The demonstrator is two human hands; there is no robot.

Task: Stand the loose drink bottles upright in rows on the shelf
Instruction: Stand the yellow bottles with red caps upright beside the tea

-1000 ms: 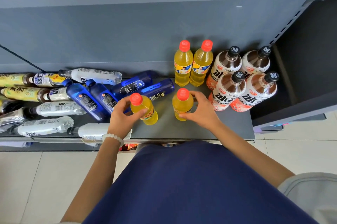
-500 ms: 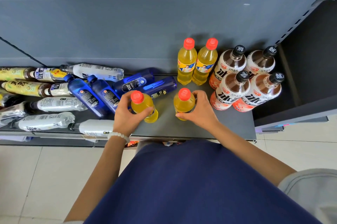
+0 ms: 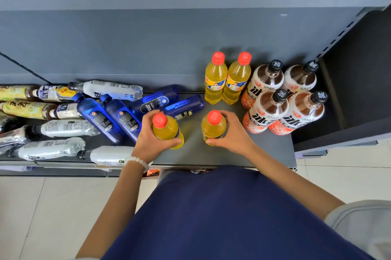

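My left hand point(image 3: 151, 140) grips a yellow drink bottle with a red cap point(image 3: 166, 128), held upright near the front of the grey shelf point(image 3: 264, 154). My right hand point(image 3: 229, 132) grips a second yellow bottle point(image 3: 213, 127), upright a short way to the right. Behind them two more yellow bottles point(image 3: 227, 80) stand side by side at the back. Several brown tea bottles with black caps point(image 3: 283, 98) stand in rows at the right end. Several blue bottles point(image 3: 118, 116) lie loose left of my left hand.
White-labelled bottles point(image 3: 63, 127) and yellow-green tea bottles point(image 3: 25, 98) lie in a heap at the shelf's left end. The shelf's back panel point(image 3: 148, 48) rises behind, a dark side panel point(image 3: 359, 82) closes the right. Tiled floor point(image 3: 42, 217) lies below.
Both hands have stayed on their yellow bottles. The left bottle has come a little more upright. The view has shifted slightly.
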